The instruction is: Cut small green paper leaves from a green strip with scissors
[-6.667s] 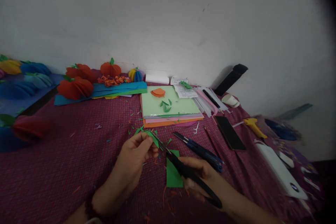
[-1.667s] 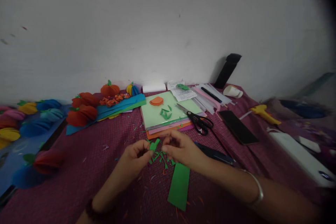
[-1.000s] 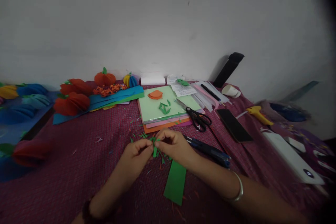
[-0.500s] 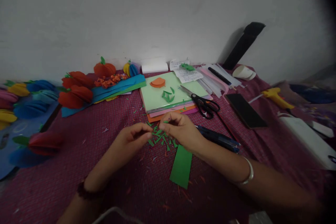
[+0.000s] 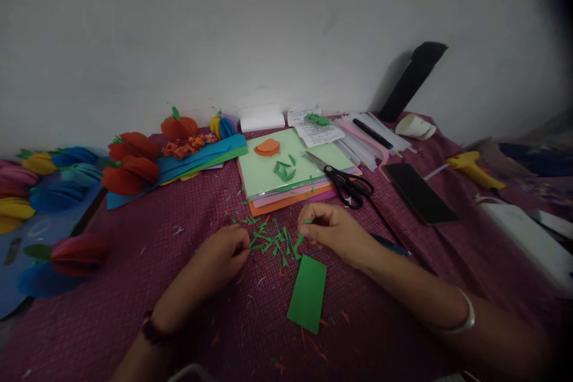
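My right hand (image 5: 338, 231) is closed in a pinch on a small green paper piece (image 5: 308, 222), just above the tablecloth. To its left, my left hand (image 5: 222, 249) has its fingers curled together. Whatever may be in it is hidden. Between the two hands lie several green paper scraps (image 5: 269, 243). A green paper rectangle (image 5: 308, 292) rests on the cloth below my right hand. Green leaf-shaped cutouts (image 5: 285, 171) and orange cut paper (image 5: 267, 147) sit on a stack of coloured sheets (image 5: 259, 179). Black-handled scissors (image 5: 347, 184) lie across the stack's right edge.
Folded-paper pumpkins (image 5: 131, 174) and blue paper strips (image 5: 197, 160) occupy the left. A phone (image 5: 419, 193), a yellow glue gun (image 5: 474, 168), a black pen (image 5: 372, 133) and white paper cups (image 5: 414, 126) are on the right. A wall (image 5: 268, 30) rises behind the table.
My hands have moved apart, the left one leftward and down, the right one rightward, uncovering more scraps between them. The left fingers have curled in. The green piece remains in my right hand.
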A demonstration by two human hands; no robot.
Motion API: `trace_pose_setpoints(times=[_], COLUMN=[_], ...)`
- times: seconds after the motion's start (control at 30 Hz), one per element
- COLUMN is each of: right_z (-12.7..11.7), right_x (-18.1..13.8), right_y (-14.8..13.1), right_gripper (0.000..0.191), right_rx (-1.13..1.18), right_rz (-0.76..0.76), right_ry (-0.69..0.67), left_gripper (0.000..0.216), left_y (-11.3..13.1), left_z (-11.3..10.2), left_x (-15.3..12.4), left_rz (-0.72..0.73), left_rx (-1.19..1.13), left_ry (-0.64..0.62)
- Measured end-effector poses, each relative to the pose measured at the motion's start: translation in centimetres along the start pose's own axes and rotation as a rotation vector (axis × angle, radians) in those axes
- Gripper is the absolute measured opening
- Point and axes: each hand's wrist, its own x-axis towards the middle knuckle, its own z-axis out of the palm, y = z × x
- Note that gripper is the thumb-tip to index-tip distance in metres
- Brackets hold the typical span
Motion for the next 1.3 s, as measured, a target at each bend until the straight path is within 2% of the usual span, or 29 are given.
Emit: trace_pose_setpoints(times=[0.07,0.2,0.27,0.33,0.47,0.6,0.8,0.9,1.07,1.3], right_z=[-0.2,0.4,1.1,1.8,2.7,2.8,2.8,2.7,2.6,2.6], right_x=[-0.1,-0.1,0.0,0.0,0.2,0.4,0.3,0.1,-0.1,0.0], right_y=[0.4,1.1,1.3,1.4,1.6,1.9,1.6,1.4,1.1,1.3], right_gripper=[0.023,0.024,0.024,0.025,0.025,0.019,0.015,0.013,0.014,0.010], right_rx=[0.011,0.052,0.085,0.123,0.168,0.110,0.083,0.054,0.095,-0.004], right_rz=[0.015,0.070,0.099,0.095,0.034,0.047,0.069,0.044,0.044,0.013], right_ry=[0.014,0.022,0.010,-0.015,-0.039,0.014,0.068,0.090,0.061,0.077], left_gripper=[0.015,0.010,0.020,0.030,0.030,0.025,0.021,0.025,0.035,0.035], left_y=[0.6,2.7,3.7,4.5,5.5,6.2,6.3,6.0,6.0,6.4], left_z=[-0.4,-0.5,0.2,1.3,2.9,3.2,3.6,4.0,4.3,4.1], left_x=[-0.2,-0.6,-0.5,-0.4,-0.3,-0.5,-0.6,-0.6,-0.6,-0.6], left_rz=[-0.070,-0.288,-0.309,-0.327,-0.315,-0.300,-0.410,-0.443,-0.410,-0.403], left_rx=[-0.125,-0.638,-0.821,-0.905,-0.909,-0.902,-1.142,-1.156,-1.069,-1.120], left_ry=[0.067,0.241,0.267,0.282,0.256,0.218,0.132,0.045,-0.103,-0.078])
